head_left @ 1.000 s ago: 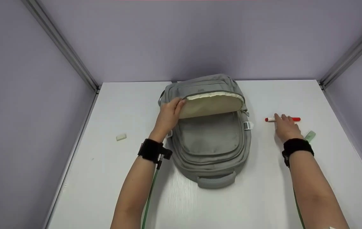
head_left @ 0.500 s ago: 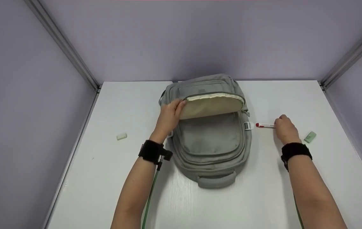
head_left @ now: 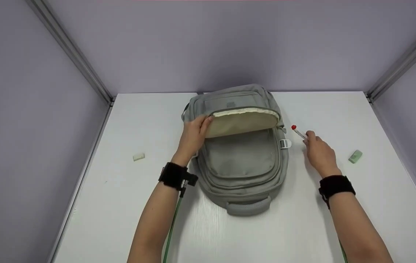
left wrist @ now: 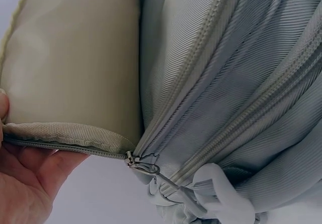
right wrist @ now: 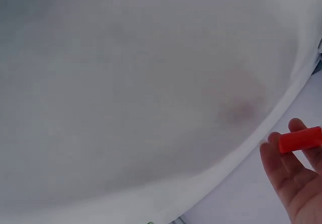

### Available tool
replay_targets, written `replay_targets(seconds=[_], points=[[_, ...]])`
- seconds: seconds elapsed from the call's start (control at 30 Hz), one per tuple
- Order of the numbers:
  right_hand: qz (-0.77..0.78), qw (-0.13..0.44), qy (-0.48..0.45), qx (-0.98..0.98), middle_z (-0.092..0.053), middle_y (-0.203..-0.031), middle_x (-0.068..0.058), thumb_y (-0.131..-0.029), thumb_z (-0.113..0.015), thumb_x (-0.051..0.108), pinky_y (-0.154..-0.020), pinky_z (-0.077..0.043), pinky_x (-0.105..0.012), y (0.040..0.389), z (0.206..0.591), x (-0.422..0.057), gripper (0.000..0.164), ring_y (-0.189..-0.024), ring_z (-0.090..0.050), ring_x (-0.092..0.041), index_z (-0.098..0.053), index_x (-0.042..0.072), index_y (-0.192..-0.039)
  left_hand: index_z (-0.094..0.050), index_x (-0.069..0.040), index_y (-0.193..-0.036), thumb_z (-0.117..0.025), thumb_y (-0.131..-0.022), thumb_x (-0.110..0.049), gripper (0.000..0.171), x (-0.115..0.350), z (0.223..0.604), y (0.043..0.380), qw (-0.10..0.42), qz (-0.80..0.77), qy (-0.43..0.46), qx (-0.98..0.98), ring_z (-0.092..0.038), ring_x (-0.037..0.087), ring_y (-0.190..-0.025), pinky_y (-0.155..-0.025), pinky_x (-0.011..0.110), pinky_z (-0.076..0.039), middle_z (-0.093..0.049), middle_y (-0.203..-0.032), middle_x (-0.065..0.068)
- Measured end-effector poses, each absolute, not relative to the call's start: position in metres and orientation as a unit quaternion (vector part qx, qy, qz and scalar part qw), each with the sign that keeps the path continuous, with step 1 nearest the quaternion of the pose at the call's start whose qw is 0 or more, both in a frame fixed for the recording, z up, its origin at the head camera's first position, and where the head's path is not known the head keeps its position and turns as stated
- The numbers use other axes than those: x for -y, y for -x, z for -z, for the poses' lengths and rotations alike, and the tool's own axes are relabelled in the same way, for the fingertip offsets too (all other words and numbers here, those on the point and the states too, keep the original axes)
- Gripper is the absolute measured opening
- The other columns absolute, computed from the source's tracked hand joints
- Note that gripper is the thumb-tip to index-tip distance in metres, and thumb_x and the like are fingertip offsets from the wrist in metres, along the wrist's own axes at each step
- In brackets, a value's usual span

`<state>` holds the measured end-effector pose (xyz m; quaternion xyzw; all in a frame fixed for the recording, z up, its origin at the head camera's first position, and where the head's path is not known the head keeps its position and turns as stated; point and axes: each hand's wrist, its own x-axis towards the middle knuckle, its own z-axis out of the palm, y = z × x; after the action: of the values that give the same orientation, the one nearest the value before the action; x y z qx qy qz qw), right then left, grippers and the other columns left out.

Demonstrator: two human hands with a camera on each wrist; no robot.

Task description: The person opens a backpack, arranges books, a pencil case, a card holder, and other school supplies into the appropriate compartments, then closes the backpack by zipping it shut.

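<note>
A grey backpack (head_left: pixel 242 157) lies on the white table, handle toward me, its front pocket unzipped. My left hand (head_left: pixel 192 135) grips the left edge of the folded-back pocket flap (head_left: pixel 246 123), whose pale lining shows. In the left wrist view, that hand (left wrist: pixel 30 178) holds the flap's zippered edge near the zipper pull (left wrist: pixel 143 166). To the backpack's right, my right hand (head_left: pixel 320 153) holds a red-and-white marker (head_left: pixel 300 133), its red tip pointing up and left. The right wrist view shows the marker's red end (right wrist: pixel 300 140) against the fingers.
A small whitish block (head_left: pixel 138 156) lies on the table (head_left: pixel 127 204) left of the backpack. A small green block (head_left: pixel 355 156) lies to the right of my right hand. Pale walls (head_left: pixel 208 44) enclose the back and sides.
My right hand has taken up the marker from the table and moved it left toward the backpack, turning it at a slant. The left hand stays on the flap.
</note>
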<state>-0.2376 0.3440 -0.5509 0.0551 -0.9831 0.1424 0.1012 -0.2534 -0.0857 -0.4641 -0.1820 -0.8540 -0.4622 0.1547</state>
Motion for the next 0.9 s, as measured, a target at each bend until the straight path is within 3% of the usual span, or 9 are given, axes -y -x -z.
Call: replay_targets(seconds=[0.13, 0.27, 0.5, 0.73, 0.9], points=[[-0.199, 0.104, -0.057, 0.973, -0.062, -0.084, -0.027, -0.106, -0.046, 0.02, -0.055, -0.044, -0.055, 0.226, 0.544, -0.333, 0.031, -0.064, -0.063, -0.04, -0.041, 0.004, -0.131, -0.062, -0.009, -0.09, -0.048, -0.104, -0.032, 0.03, 0.084, 0.464, 0.253, 0.163, 0.461, 0.177, 0.854, -0.031, 0.009, -0.049, -0.05, 0.028, -0.028, -0.036, -0.059, -0.004], [-0.259, 0.078, -0.064, 0.961, -0.062, -0.085, -0.023, -0.106, -0.045, 0.019, -0.052, -0.046, -0.042, 0.216, 0.533, -0.319, 0.031, -0.059, -0.065, -0.027, -0.041, 0.002, -0.131, -0.062, -0.009, -0.09, -0.049, -0.104, -0.033, 0.031, 0.082, 0.463, 0.253, 0.171, 0.455, 0.165, 0.858, -0.033, 0.009, -0.05, -0.051, 0.028, -0.03, -0.037, -0.061, -0.004], [-0.324, 0.088, -0.057, 0.94, -0.061, -0.088, -0.02, -0.103, -0.049, 0.007, -0.049, -0.047, -0.026, 0.2, 0.513, -0.298, 0.019, -0.062, -0.064, -0.023, -0.053, -0.009, -0.112, -0.06, -0.008, -0.085, -0.05, -0.103, -0.032, 0.032, 0.078, 0.462, 0.253, 0.187, 0.448, 0.151, 0.861, -0.035, 0.01, -0.054, -0.053, 0.029, -0.032, -0.038, -0.063, -0.005], [-0.325, 0.082, -0.106, 0.936, -0.063, -0.085, -0.01, -0.098, -0.061, 0.012, -0.049, -0.044, -0.027, 0.185, 0.492, -0.281, 0.018, -0.063, -0.063, -0.021, -0.062, 0.002, -0.113, -0.055, -0.01, -0.08, -0.051, -0.103, -0.032, 0.033, 0.073, 0.461, 0.252, 0.197, 0.45, 0.137, 0.86, -0.033, 0.011, -0.052, -0.051, 0.029, -0.03, -0.036, -0.062, -0.004], [-0.315, 0.106, -0.155, 0.93, -0.06, -0.09, -0.007, -0.089, -0.072, 0.011, -0.056, -0.046, -0.027, 0.176, 0.482, -0.266, 0.02, -0.069, -0.059, -0.016, -0.071, 0.003, -0.108, -0.056, -0.009, -0.081, -0.05, -0.104, -0.031, 0.032, 0.071, 0.459, 0.25, 0.201, 0.447, 0.128, 0.862, -0.035, 0.012, -0.052, -0.052, 0.03, -0.033, -0.037, -0.062, -0.004]])
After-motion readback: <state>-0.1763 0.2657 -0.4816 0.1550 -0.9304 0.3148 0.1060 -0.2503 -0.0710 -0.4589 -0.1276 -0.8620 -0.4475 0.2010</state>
